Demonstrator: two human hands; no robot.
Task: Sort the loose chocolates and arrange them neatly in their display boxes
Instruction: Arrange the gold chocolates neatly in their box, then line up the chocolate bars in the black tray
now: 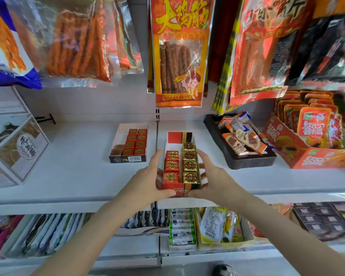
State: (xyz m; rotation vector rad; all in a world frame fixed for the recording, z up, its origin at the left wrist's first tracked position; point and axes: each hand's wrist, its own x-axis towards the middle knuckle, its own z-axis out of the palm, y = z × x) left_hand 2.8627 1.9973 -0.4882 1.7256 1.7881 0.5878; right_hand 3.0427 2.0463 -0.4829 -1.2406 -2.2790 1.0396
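Note:
A narrow red, gold and black display box (180, 137) sits near the front edge of the white shelf (78, 166). Inside it lie a row of three red foil chocolates (171, 166) on the left and a row of several gold foil chocolates (190, 162) on the right. My left hand (147, 180) grips the box's left side and front corner. My right hand (213, 178) grips its right side and front corner. A second box (121, 136) with several red chocolates (135, 142) stands further back on the left.
A black tray (247, 161) of wrapped chocolate bars sits to the right, with an orange snack carton (315, 156) beyond it. A white and brown carton (18, 148) stands at the left. Snack bags (179, 52) hang overhead. A lower shelf holds more packets.

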